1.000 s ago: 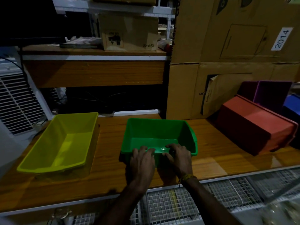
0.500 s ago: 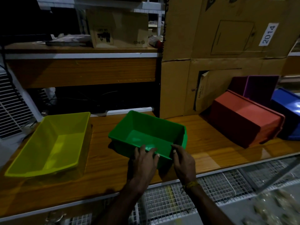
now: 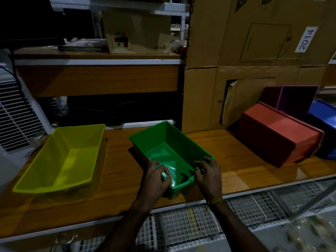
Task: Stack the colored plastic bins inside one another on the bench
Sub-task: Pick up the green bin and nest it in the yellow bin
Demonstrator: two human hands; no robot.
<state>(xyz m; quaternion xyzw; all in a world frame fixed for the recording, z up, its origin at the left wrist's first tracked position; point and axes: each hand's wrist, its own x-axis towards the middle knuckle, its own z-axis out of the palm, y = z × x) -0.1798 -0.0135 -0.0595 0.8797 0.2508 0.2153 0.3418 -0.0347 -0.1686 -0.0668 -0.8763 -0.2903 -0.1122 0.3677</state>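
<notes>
Green bin [image 3: 169, 151]: open side up, on the wooden bench [image 3: 227, 160] near its front edge, turned at an angle so one corner points toward the person. Both hands are on its near end.

Left hand [image 3: 156, 177]: fingers curled over the near rim at the left corner, gripping it; fingertips reach inside the bin.

Right hand [image 3: 209, 175]: fingers bent over the rim at the right corner, gripping it. A yellow thread band [image 3: 216, 200] circles the wrist.

Yellow bin [image 3: 65, 159]: open side up, on the bench to the left of the green bin, apart from it, untouched.

Red bin [image 3: 280, 133]: upside down, tilted, on the right part of the bench, well apart from the green bin.

Purple bin [image 3: 296, 99]: behind the red bin, standing on its side against the cardboard boxes [image 3: 254, 42].

Blue bin [image 3: 323, 128]: at the far right, just beside the red bin, partly cut off by the frame edge.

Cardboard boxes: stacked behind the bench on the right; a white label reads "2014".

Wire mesh [image 3: 190, 228]: below the front edge of the bench.
</notes>
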